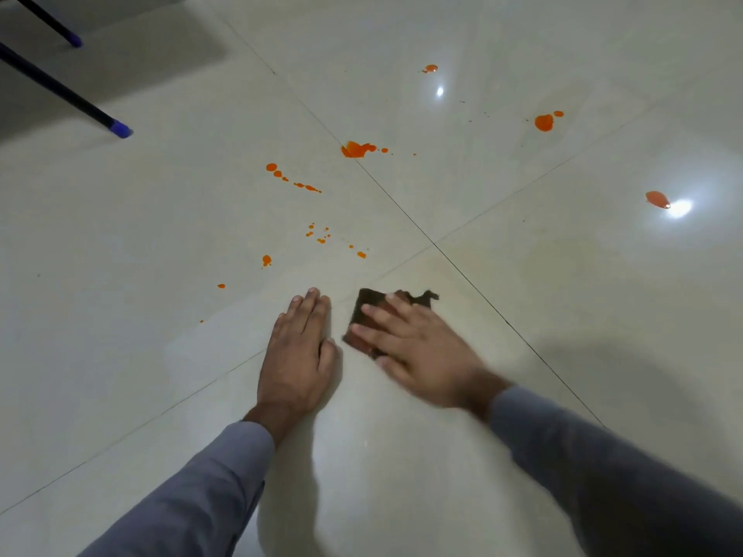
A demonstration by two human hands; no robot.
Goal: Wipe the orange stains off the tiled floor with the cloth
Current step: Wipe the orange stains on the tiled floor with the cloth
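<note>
Both of my hands are down on the tiled floor [522, 275], low in view near six o'clock. My left hand [299, 355] lies flat on the bare tile, fingers straight and together, pointing toward twelve o'clock, holding nothing. My right hand [418, 347] presses down with spread, straight fingers on the cloth [372, 311], fingers aimed toward ten o'clock; it is blurred.

One cloth, dark brown, roughly rectangular, lying flat just beside my left hand at its three o'clock. Its long axis runs from about seven to one o'clock, and its far edge looks ragged.

Orange stains [356, 149] lie beyond the hands, from ten round to two o'clock. I count about eight groups: a big splat on the grout line, a dotted trail to its left, a scatter of small specks below that, a few lone drops, and three blobs well apart on the right tiles. They look wet and glossy.

Floor tiles are large, pale, shiny squares; four meet at a grout cross just past the cloth. Two dark legs with blue tips [120, 128] stand at ten o'clock.
</note>
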